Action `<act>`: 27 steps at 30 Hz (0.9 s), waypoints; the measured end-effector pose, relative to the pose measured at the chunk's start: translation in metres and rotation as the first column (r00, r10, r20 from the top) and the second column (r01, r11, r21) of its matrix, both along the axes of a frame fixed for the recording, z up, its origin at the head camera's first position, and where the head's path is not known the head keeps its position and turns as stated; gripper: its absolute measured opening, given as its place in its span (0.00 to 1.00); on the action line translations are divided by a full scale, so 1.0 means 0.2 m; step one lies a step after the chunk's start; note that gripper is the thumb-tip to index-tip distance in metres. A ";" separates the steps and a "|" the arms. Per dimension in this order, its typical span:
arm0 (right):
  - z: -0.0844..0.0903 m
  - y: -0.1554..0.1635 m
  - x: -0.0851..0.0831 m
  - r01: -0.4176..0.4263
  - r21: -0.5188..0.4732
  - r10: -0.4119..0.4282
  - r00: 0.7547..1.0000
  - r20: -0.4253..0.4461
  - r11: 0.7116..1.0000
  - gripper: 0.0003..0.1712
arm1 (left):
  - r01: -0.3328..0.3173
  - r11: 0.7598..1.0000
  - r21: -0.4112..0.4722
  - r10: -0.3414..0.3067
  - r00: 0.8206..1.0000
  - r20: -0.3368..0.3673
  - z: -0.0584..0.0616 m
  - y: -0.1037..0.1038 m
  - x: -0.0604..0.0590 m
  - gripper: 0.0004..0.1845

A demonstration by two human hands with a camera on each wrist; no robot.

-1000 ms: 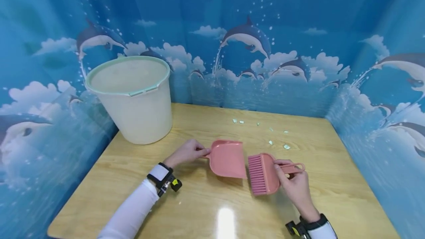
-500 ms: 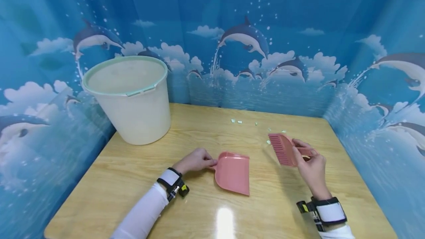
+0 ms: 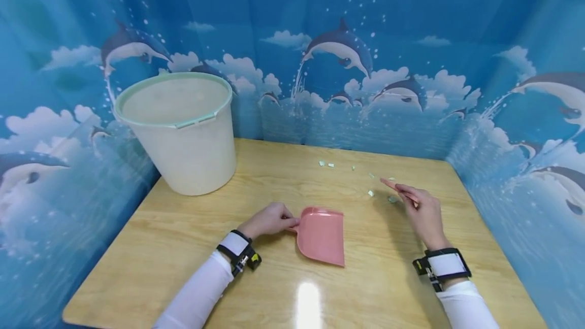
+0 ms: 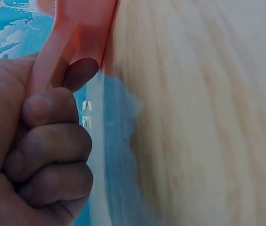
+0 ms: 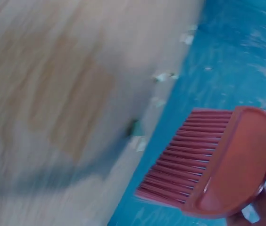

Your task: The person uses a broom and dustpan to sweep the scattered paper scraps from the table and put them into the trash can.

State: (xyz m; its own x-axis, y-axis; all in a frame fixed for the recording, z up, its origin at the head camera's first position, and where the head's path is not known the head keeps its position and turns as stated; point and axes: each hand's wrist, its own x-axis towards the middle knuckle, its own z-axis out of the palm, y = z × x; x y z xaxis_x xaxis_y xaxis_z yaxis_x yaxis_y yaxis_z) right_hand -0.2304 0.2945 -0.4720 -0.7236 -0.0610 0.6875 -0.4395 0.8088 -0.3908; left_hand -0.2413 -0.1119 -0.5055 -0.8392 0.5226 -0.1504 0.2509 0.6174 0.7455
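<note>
Two pink plastic tools are in hand above a pale wooden table [image 3: 192, 248]. The left hand [image 3: 268, 220] has its fingers curled tight round the handle of the flat pink plastic dustpan [image 3: 321, 236], as the left wrist view confirms at the fingers [image 4: 53, 141]; the pan rests on the table near its middle, with its open lip turned toward the person rather than toward the debris. The right hand [image 3: 422, 213] pinches the handle of the pink plastic hand brush [image 5: 213, 165], which is raised off the table just beside the small pale green scraps [image 3: 371, 193] scattered toward the far edge. In the head view the brush shows only edge-on as a thin pink strip [image 3: 396, 189]; the right wrist view shows its bristles free of the surface. A cream plastic bucket with a mint-green rim [image 3: 178, 133] stands at the far left corner, well apart from both hands.

Likely faults, as judged: the scraps are light and widely spread, so a hard stroke could flick them off the far edge or against the blue dolphin-print backdrop [image 3: 320, 65]. The pan lies apart from the scraps with its lip facing away, so sweepings might pass beside it. A pinch on the handle may let the brush twist under pressure.
</note>
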 end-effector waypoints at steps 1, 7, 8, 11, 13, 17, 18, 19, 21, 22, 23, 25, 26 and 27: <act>-0.02 0.00 -0.01 -0.016 0.035 0.016 1.000 0.018 0.999 0.18 | -0.001 1.000 -0.002 0.001 1.000 -0.002 0.00 0.00 0.00 0.15; -0.10 -0.04 -0.06 -0.108 0.234 0.092 0.993 0.076 0.966 0.19 | 0.008 1.000 -0.015 -0.008 1.000 0.017 0.00 -0.01 0.00 0.16; -0.11 -0.05 -0.06 -0.109 0.256 0.092 0.993 0.079 0.961 0.18 | 0.010 1.000 -0.015 -0.010 1.000 0.020 0.00 -0.01 0.00 0.16; -0.11 -0.09 -0.05 -0.102 0.303 0.077 0.993 0.094 0.948 0.17 | 0.013 1.000 -0.010 -0.013 1.000 0.016 0.00 0.00 0.00 0.16; -0.09 -0.12 -0.02 -0.101 0.327 0.071 0.992 0.105 0.940 0.16 | 0.008 1.000 -0.007 -0.008 1.000 0.020 0.00 0.00 0.00 0.16; -0.06 -0.17 0.05 -0.144 0.361 0.107 0.987 0.120 0.921 0.14 | -0.005 1.000 -0.019 0.005 1.000 0.030 0.01 -0.01 -0.01 0.16; -0.05 -0.19 0.08 -0.160 0.369 0.121 0.985 0.126 0.916 0.15 | -0.007 1.000 -0.024 0.008 1.000 0.030 0.01 -0.01 -0.01 0.16; -0.04 -0.20 0.10 -0.177 0.375 0.135 0.982 0.134 0.910 0.16 | -0.011 1.000 -0.025 0.012 0.999 0.031 0.01 -0.01 -0.01 0.16; -0.02 -0.22 0.16 -0.203 0.390 0.157 0.977 0.146 0.898 0.17 | -0.013 0.999 -0.031 0.014 1.000 0.022 0.02 0.00 0.00 0.16; -0.01 -0.23 0.19 -0.214 0.398 0.164 0.974 0.155 0.892 0.18 | -0.013 0.999 -0.031 0.014 1.000 0.023 0.01 0.00 0.00 0.16; 0.00 -0.23 0.21 -0.225 0.403 0.172 0.972 0.163 0.887 0.19 | -0.010 0.999 -0.030 0.011 1.000 0.023 0.01 0.00 0.00 0.17; 0.03 -0.24 0.25 -0.238 0.409 0.183 0.968 0.169 0.881 0.18 | -0.005 1.000 -0.029 0.006 1.000 0.021 0.02 0.01 0.00 0.17; 0.04 -0.24 0.27 -0.243 0.402 0.190 0.967 0.167 0.883 0.18 | 0.000 0.999 -0.032 0.001 1.000 0.015 0.02 0.01 0.00 0.17; 0.05 -0.24 0.28 -0.251 0.390 0.200 0.965 0.167 0.886 0.19 | 0.004 0.999 -0.034 -0.003 1.000 0.012 0.02 0.01 0.00 0.18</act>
State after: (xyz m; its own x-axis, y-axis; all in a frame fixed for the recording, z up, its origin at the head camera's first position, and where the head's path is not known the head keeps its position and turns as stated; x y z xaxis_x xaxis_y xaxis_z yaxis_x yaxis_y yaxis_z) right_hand -0.1749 0.2464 -0.4610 -0.7313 -0.4867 0.4778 -0.6002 0.7920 -0.1119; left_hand -0.2419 -0.1100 -0.5014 -0.8354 0.5198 -0.1787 0.2440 0.6420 0.7269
